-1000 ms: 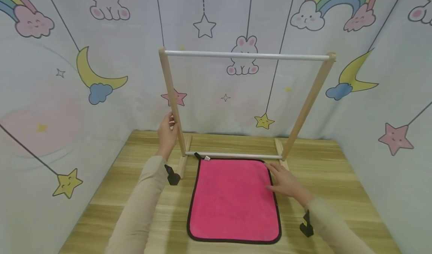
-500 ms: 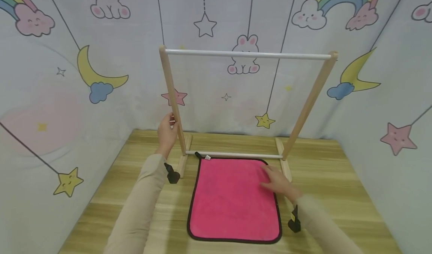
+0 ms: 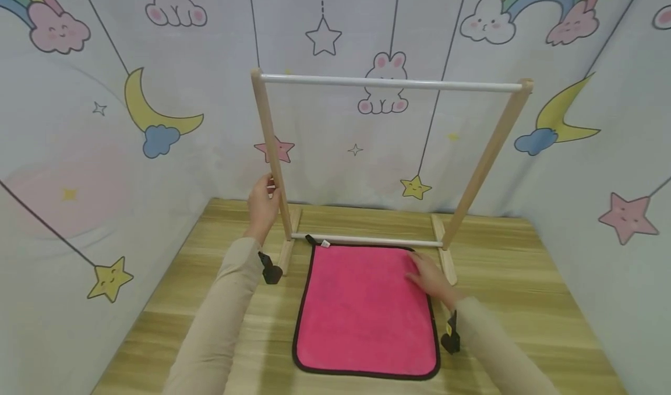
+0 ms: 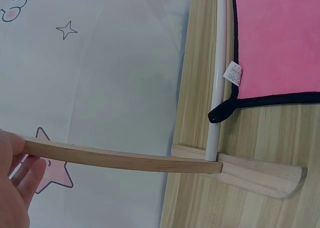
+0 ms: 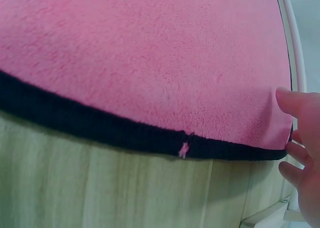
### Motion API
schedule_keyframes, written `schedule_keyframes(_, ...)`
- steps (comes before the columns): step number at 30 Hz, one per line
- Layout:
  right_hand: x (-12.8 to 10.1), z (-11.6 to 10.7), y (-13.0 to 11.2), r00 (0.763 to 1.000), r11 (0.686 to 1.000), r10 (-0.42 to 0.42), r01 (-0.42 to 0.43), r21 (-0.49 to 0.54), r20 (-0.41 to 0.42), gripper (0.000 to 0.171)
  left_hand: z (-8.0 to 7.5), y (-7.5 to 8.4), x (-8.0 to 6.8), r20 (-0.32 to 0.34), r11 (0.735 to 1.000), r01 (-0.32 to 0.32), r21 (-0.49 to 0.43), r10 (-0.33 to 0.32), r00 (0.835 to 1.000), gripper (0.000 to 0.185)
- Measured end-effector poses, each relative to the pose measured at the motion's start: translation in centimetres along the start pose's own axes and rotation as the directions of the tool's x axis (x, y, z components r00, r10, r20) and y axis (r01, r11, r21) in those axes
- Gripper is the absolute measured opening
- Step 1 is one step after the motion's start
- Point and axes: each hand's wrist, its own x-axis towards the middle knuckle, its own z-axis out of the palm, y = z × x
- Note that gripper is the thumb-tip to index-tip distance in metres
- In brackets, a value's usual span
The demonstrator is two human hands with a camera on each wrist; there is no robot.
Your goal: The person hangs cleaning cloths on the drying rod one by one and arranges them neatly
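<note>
Looking forward and down, the head view shows a wooden bench [image 3: 534, 290] before a white cartoon-printed backdrop [image 3: 335, 121]. Toward the back stands a wooden rack [image 3: 398, 84]. A person's left hand [image 3: 263, 205] grips its left post [image 3: 272, 147]. In front of the rack's white lower rod [image 3: 372, 240], a pink cloth [image 3: 367, 310] edged in black lies spread on the bench. The right hand [image 3: 431, 277] is at the cloth's far right corner, fingers bent.

In the left wrist view, thumb and fingers hold the post, which meets a rounded foot [image 4: 262, 178]. The cloth's black loop [image 4: 222, 111] overlaps the lower rod, and a white label [image 4: 233, 73] sits just beside it.

In the right wrist view, the thumb is over the pink pile and the other fingers are by the black border; I cannot tell whether they pinch the cloth. A small pink tuft [image 5: 184, 149] marks the border nearby.
</note>
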Motion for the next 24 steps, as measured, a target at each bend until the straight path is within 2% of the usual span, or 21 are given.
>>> schedule_keyframes(10, 0.48, 0.21, 0.16, 1.0, 0.999, 0.023, -0.023, -0.049, -0.005, 0.046, 0.06, 0.29, -0.18, -0.011, 1.0, -0.002, 0.029, 0.003, 1.0, 0.033)
schedule_keyframes(17, 0.64, -0.01, 0.29, 0.999, 0.999, 0.045, -0.045, -0.001, -0.012, 0.046, 0.35, 0.21, -0.12, -0.026, 1.0, -0.019, 0.023, 0.02, 0.999, 0.031)
schedule_keyframes(24, 0.55, 0.01, 0.22, 1.0, 1.0, 0.01, -0.01, 0.025, -0.029, 0.042, 0.29, 0.1, -0.05, -0.03, 0.999, -0.015, 0.034, 0.016, 0.999, 0.03)
